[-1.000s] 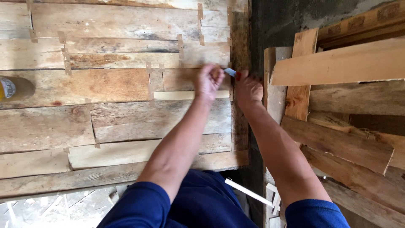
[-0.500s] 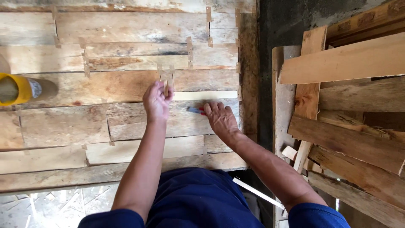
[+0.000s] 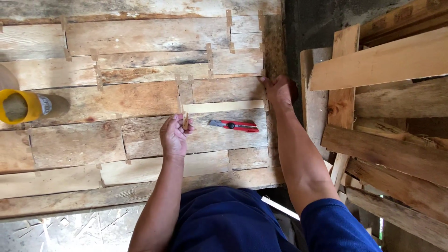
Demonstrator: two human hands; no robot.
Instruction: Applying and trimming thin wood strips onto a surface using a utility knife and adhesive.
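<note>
Left hand, mid-frame, pinches a small pale wood sliver upright at the end of the thin light wooden strip lying across the patchwork plank worktop. Right hand presses flat near the strip's right end. Red utility knife lies idle just below, so trimming looks paused and the strip unfixed.

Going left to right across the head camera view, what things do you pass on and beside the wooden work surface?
Yellow-rimmed container → left hand pinching a small wooden piece → red-and-grey utility knife → right hand at the surface's right edge → stack of loose wooden planks.
</note>
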